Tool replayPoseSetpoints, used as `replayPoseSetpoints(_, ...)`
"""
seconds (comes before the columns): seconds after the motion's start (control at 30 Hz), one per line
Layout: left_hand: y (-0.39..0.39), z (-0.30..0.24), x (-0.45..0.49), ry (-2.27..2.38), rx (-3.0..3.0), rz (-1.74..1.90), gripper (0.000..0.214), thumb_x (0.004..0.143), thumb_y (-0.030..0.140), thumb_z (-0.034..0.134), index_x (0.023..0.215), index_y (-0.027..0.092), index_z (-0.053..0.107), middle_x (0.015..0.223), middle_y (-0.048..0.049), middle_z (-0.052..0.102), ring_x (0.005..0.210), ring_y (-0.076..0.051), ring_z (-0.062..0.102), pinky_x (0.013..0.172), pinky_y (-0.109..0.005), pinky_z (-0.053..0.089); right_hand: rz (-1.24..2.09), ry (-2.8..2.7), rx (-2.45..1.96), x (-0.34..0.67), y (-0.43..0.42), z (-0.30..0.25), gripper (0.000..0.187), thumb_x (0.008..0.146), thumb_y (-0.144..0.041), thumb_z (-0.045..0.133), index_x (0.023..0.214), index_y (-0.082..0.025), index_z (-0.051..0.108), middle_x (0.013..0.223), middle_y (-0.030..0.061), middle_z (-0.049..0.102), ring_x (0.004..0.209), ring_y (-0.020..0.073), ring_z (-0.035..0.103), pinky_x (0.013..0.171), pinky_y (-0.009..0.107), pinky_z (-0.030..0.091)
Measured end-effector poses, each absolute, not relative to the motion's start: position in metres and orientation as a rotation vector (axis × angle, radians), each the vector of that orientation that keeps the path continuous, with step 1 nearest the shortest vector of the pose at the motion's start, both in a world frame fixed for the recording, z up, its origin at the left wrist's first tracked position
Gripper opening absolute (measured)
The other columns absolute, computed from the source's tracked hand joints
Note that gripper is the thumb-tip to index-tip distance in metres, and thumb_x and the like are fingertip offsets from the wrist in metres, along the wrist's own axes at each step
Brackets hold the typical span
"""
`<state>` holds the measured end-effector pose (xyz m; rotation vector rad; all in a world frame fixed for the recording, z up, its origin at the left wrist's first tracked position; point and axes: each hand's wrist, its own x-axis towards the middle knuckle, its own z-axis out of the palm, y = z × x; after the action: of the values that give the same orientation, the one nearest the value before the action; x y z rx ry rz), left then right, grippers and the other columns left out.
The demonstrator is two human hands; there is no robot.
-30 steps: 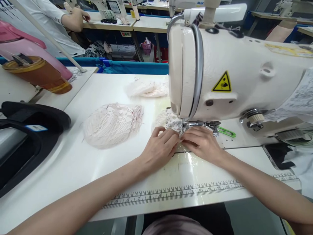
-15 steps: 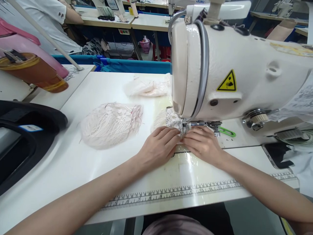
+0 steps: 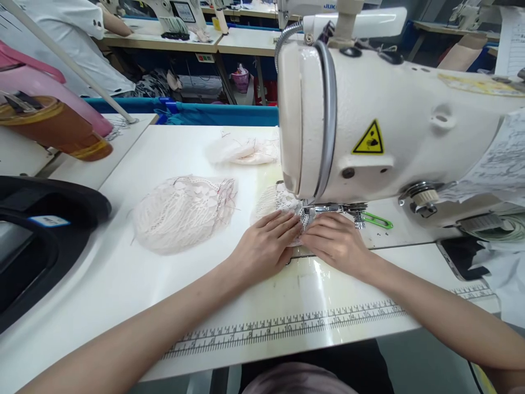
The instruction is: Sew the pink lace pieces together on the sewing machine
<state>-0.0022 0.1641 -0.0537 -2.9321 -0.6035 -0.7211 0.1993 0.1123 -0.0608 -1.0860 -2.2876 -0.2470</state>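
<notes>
White lace fabric (image 3: 284, 198) lies under the needle end of the white sewing machine (image 3: 404, 128). My left hand (image 3: 266, 243) rests on that lace with its fingers stretched out flat, left of the presser foot. Close to the foot on the right, my right hand (image 3: 337, 241) has its fingers bent together on the edge of the same lace; the fingertips are partly hidden. The needle cannot be made out. A second lace piece (image 3: 184, 213) with loose reddish threads lies to the left, and a sheer pale piece (image 3: 244, 150) lies behind.
A green safety-pin-shaped clip (image 3: 378, 220) lies right of the foot. A phone (image 3: 459, 257) is at the right, a printed ruler strip (image 3: 287, 329) along the front edge. A black object (image 3: 49, 241), brown cup (image 3: 53, 128) and pink bottle (image 3: 53, 85) stand left. A co-worker's sleeve (image 3: 77, 38) shows behind.
The lace has shifted slightly toward me, with more of it showing between my hands. My left fingers lie flatter on it. The whole view has moved a little.
</notes>
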Motion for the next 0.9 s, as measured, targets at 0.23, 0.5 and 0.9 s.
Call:
replayPoseSetpoints(0.23, 0.164, -0.054, -0.001, -0.631, -2.926, -0.701, 0.035, 0.091, 0.02, 0.044, 0.121, 0.011, 0.06, 0.126, -0.0093, 0.061, 0.118, -0.023, 0.058, 0.101, -0.043, 0.049, -0.212, -2.307, -1.128, 0.202, 0.113, -0.061, 0.019, 0.089, -0.014, 0.054, 0.088, -0.024, 0.069, 0.086, -0.0011, 0.071, 0.087, 0.0142, 0.061, 0.077, 0.029, 0.048)
replayPoseSetpoints(0.5, 0.163, -0.054, 0.001, -0.642, -2.917, -0.732, 0.036, 0.089, 0.021, 0.047, 0.121, 0.011, 0.06, 0.124, -0.0117, 0.062, 0.116, -0.025, 0.059, 0.097, -0.043, 0.052, -0.17, -2.284, -1.229, 0.203, 0.11, -0.052, 0.02, 0.091, -0.013, 0.052, 0.087, -0.023, 0.069, 0.09, -0.0023, 0.071, 0.092, 0.0135, 0.061, 0.078, 0.03, 0.046)
replayPoseSetpoints(0.9, 0.161, -0.052, 0.003, -0.66, -2.895, -0.71, 0.035, 0.091, 0.025, 0.049, 0.121, 0.011, 0.06, 0.124, -0.0113, 0.063, 0.116, -0.027, 0.059, 0.091, -0.043, 0.054, -0.311, -2.269, -1.262, 0.215, 0.112, -0.052, 0.018, 0.093, -0.02, 0.052, 0.091, -0.023, 0.069, 0.096, -0.0037, 0.073, 0.085, 0.0122, 0.064, 0.07, 0.028, 0.041)
